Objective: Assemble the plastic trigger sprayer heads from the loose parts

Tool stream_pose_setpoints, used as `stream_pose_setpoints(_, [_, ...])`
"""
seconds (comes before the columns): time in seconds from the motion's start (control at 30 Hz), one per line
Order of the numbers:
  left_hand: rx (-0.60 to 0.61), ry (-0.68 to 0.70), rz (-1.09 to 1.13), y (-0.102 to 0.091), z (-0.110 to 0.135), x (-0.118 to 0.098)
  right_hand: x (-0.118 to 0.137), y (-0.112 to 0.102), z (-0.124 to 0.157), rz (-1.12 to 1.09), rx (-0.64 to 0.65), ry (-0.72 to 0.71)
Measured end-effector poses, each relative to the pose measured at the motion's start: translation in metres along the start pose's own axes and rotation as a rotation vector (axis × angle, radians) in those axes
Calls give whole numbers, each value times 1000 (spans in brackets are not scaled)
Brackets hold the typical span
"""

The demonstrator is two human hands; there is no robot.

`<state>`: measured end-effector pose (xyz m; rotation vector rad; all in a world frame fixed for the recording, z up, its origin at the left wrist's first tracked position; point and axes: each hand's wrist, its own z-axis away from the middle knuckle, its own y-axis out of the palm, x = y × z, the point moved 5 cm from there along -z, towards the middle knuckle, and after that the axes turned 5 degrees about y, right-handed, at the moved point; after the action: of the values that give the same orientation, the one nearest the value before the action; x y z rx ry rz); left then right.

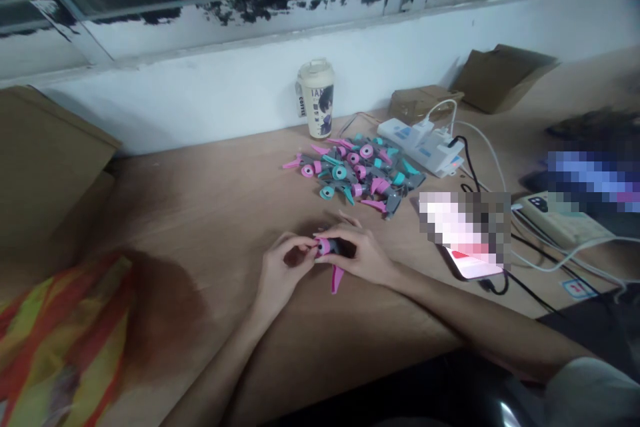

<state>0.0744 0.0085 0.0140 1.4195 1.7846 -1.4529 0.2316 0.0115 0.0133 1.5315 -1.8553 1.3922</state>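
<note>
Over the near middle of the table I hold a small pink-and-grey plastic piece point(324, 248) between both hands. It has a round pink end with a dark centre, and a pink lever point(337, 279) points down toward me. My left hand point(285, 267) pinches the round end with thumb and forefinger. My right hand point(367, 253) grips the grey body from the other side, hiding part of it. Just beyond my hands lies a heap of similar plastic pieces point(355, 170) in pink, teal and grey.
A lidded coffee cup point(320, 103) stands behind the heap by the wall. To the right are a power strip point(425, 147) with cables, a lit phone point(465, 247) and small cardboard boxes point(423, 101). A large cardboard box point(45, 160) and a red-yellow bag point(70, 340) sit left.
</note>
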Motion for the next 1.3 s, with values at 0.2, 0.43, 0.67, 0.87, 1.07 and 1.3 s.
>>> stream_pose_setpoints(0.2, [53,-33,-6,-1,-1,3,1,0,0,14,2,-5])
stream_pose_setpoints(0.43, [57,-81,-40,0,0,4,-3,-2,1,57,-23,-17])
stream_pose_setpoints(0.67, [123,-224,74,7,2,12,4,0,3,188,-47,-89])
stream_pose_setpoints(0.87, [29,-199,110,8,3,7,4,0,3,208,-54,-115])
stream_pose_setpoints(1.07, [2,-130,121,7,3,0,7,0,2,217,-36,-82])
stream_pose_setpoints(1.3, [44,-104,193,6,1,3,0,0,1,33,-25,32])
